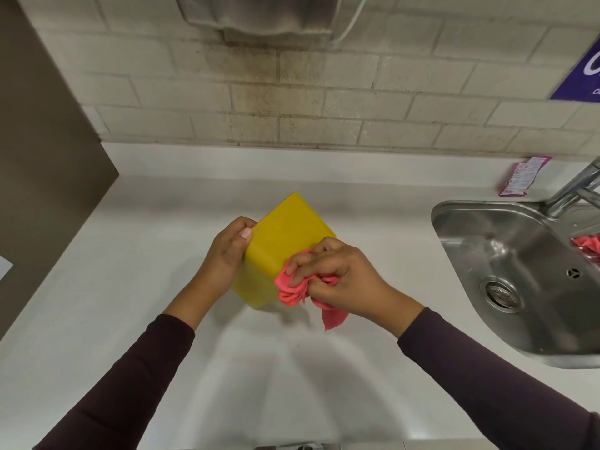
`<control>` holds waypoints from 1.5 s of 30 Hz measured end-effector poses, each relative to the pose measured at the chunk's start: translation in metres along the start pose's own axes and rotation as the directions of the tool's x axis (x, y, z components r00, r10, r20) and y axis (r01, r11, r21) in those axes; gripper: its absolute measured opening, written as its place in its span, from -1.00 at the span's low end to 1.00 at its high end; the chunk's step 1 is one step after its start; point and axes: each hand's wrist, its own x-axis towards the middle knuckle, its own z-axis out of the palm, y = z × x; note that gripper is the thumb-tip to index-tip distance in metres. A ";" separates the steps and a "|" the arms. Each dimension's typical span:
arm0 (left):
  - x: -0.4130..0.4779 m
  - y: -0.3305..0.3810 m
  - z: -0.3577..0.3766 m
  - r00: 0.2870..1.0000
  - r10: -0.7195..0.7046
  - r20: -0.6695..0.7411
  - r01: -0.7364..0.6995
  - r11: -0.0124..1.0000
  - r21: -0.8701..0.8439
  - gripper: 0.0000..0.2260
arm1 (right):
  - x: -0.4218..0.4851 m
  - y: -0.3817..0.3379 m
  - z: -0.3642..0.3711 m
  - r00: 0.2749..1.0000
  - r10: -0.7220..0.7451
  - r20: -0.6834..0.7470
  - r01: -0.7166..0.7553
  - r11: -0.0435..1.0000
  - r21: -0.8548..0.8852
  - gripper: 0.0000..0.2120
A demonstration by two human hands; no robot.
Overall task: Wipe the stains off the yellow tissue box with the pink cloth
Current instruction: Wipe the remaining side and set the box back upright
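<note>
The yellow tissue box [285,235] stands on the white counter [130,287], turned so a corner points toward me. My left hand [227,251] grips its left side, thumb on the top edge. My right hand [337,277] is closed around the bunched pink cloth [292,287] and presses it against the box's near right corner. A loose end of the cloth hangs below my right hand. The box's top face shows no opening and no stain that I can make out.
A steel sink [526,274] with a tap [574,190] lies at the right, another pink cloth [589,246] at its edge. A pink packet [522,175] rests by the tiled wall. A brown panel [42,164] bounds the left; a dispenser [259,14] hangs overhead.
</note>
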 end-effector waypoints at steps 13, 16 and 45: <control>-0.003 0.000 -0.006 0.999 -0.008 0.044 0.008 1.000 -0.013 -0.69 | -0.025 0.015 -0.052 0.910 0.406 -0.086 -0.275 0.745 0.608 -0.71; -0.005 -0.001 -0.015 0.995 0.027 0.095 -0.027 1.000 -0.007 -0.67 | -0.004 0.024 -0.059 0.790 0.571 -0.225 -0.120 0.504 0.855 -0.76; -0.038 0.008 0.015 0.991 0.130 0.029 -0.132 0.986 0.106 -0.70 | -0.033 0.032 -0.026 0.781 0.609 -0.136 -0.387 0.644 0.660 -0.57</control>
